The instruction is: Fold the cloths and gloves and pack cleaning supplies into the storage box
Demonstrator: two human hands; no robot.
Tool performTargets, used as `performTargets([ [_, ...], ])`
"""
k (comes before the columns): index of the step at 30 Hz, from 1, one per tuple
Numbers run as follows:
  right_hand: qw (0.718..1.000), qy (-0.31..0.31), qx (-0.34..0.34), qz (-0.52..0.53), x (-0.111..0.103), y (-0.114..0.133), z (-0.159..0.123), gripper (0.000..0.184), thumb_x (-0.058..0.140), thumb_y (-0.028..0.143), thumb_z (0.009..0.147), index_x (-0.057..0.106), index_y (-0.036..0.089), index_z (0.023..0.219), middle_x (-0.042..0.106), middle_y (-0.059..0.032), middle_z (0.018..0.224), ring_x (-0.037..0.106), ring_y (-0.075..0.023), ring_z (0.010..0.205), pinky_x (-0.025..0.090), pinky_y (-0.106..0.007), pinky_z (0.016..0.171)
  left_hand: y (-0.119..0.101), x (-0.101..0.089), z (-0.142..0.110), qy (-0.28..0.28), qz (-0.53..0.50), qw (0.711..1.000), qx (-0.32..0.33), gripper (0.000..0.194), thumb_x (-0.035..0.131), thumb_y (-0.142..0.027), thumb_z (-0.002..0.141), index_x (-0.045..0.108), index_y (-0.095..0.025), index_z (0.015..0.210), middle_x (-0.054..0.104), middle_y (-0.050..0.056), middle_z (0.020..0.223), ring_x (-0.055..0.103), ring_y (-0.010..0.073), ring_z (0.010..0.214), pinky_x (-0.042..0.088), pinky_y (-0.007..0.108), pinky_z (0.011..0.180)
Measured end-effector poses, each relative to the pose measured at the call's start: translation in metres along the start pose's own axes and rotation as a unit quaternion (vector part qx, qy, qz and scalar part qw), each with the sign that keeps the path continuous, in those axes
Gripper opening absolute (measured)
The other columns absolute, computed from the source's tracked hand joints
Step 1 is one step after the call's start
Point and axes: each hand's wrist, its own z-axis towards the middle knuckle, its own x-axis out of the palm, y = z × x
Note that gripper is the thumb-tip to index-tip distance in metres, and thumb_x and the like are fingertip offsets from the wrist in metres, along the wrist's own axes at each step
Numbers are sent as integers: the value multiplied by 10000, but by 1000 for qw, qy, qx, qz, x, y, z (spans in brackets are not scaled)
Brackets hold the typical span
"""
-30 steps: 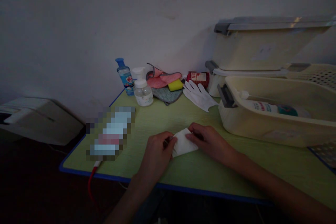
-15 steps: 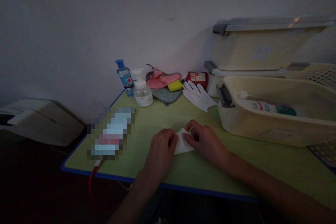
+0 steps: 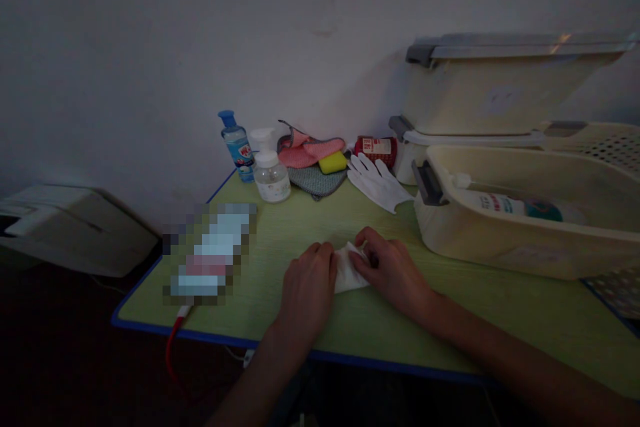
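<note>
A small white tissue (image 3: 349,271), thin and creased, lies on the green tabletop between my hands. My left hand (image 3: 309,287) has its fingers curled together on the tissue's left edge, thumb against the index finger. From the other side, my right hand (image 3: 390,267) pinches the tissue's right part between thumb and bent fingers. A peak of the tissue stands up between the two hands. The fingertips are partly hidden by the hands themselves.
Behind stand a blue bottle (image 3: 237,148), a clear pump bottle (image 3: 271,177), cloths (image 3: 317,180), a yellow sponge (image 3: 333,162), a red package (image 3: 376,150) and a white glove (image 3: 379,183). A cream bin (image 3: 510,247) is at right; a blurred-out device (image 3: 213,250) with a red cable lies left.
My left hand has rolled slightly, its thumb now nearer the index finger. The right hand keeps its grip on the tissue almost unchanged. The view has shifted a little.
</note>
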Motion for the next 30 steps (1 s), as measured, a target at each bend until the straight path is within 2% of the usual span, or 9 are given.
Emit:
performTargets([
  [5,997,11,-13,-75,0,2,-2,73,507,169,810,510,162,883,552,28,564,521,-122,489,307,-212,486,-5,-1,-3,22,20,999,-39,147,382,-166,901,528,-181,887,630,33,881,620,172,769,406,250,623],
  [9,986,18,-25,-164,-1,6,-2,81,485,195,827,519,171,896,641,-38,794,590,-165,636,326,-241,530,-8,-1,-6,19,60,997,-39,149,365,-185,910,511,-202,889,610,24,901,619,166,727,394,241,567],
  [12,977,10,-19,-212,-2,8,-3,105,482,229,836,518,187,925,623,-42,942,599,-179,673,306,-253,506,-8,1,-8,12,90,995,-30,165,348,-184,914,509,-204,884,588,20,879,616,174,693,394,247,535],
  [17,971,-4,-46,-236,-1,6,-5,120,463,226,850,524,197,949,588,-40,989,578,-167,674,306,-259,483,-8,3,-8,-9,125,992,-18,199,312,-194,920,510,-201,907,538,30,907,599,178,622,414,272,492],
  [21,975,-35,-72,-209,0,-1,-1,145,537,198,802,532,157,941,570,-82,992,542,-224,884,410,-311,669,-6,2,-7,-18,116,993,-30,162,360,-201,903,521,-185,924,506,53,932,607,203,744,451,275,522],
  [23,977,-50,-79,-191,2,-5,1,169,548,170,793,529,151,959,571,-90,1017,510,-245,960,399,-383,789,-2,3,-7,-16,107,994,-27,159,375,-206,897,525,-178,941,496,61,936,598,206,767,459,273,520],
  [25,978,-65,-96,-171,5,-7,1,181,537,134,796,527,158,975,567,-91,1061,480,-250,1025,357,-433,864,2,4,-7,-29,104,994,17,166,379,-169,889,532,-173,951,494,65,935,580,203,785,471,277,545],
  [27,976,-79,-123,-162,6,-8,1,162,529,108,799,541,164,951,557,-97,1102,456,-249,1068,322,-450,904,6,6,-6,-62,110,987,100,182,397,-109,868,547,-167,953,505,70,943,555,205,836,487,305,637],
  [30,966,-86,-170,-172,6,-8,0,104,524,103,807,578,166,869,566,-99,1108,454,-254,1068,311,-448,903,9,7,-5,-108,127,961,223,193,427,-65,844,574,-156,929,540,83,977,531,214,893,475,350,740],
])
